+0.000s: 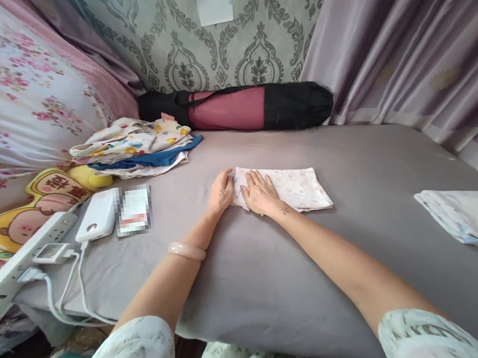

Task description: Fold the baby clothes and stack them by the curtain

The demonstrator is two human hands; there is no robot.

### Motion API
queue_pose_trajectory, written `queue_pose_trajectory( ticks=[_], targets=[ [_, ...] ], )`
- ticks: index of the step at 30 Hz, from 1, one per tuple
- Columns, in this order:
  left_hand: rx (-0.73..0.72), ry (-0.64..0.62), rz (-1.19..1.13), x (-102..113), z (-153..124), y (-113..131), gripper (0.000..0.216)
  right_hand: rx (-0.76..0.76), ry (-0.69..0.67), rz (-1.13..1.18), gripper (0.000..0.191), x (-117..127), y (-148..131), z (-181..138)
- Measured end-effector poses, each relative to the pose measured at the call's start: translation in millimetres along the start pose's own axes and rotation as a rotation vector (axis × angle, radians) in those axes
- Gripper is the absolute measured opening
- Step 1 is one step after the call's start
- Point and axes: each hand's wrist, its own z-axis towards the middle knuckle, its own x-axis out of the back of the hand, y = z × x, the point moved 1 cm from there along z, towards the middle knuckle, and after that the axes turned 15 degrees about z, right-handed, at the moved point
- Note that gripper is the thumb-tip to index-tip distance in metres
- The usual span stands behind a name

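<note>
A folded white cloth with a faint pink print (295, 188) lies flat on the grey bed sheet (276, 267). My right hand (259, 193) rests palm down on the cloth's left end, fingers stretched out. My left hand (222, 191) lies at the cloth's left edge, fingers curled at that edge; a pale bangle (186, 250) circles that wrist.
A pile of folded colourful clothes (139, 145) sits at the back left, with a rolled mat in a black bag (239, 109) behind it. A power bank (97, 215), power strip (17, 258) and cables lie left. Another folded pale cloth (474, 218) lies right. Curtains hang at the right.
</note>
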Motion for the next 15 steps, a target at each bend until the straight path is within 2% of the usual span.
queue_pose_trajectory(
  ticks=[7, 10, 15],
  targets=[
    [0.031, -0.018, -0.016, 3, 0, 3, 0.041, -0.019, -0.035, -0.011, 0.058, 10, -6, 9],
    [0.053, -0.011, -0.059, 6, -1, 5, 0.042, 0.006, -0.008, 0.008, 0.055, 13, -13, 20],
    [0.074, 0.025, -0.183, 11, -3, 8, 0.045, 0.076, -0.04, 0.056, 0.058, 2, -20, 29]
  ],
)
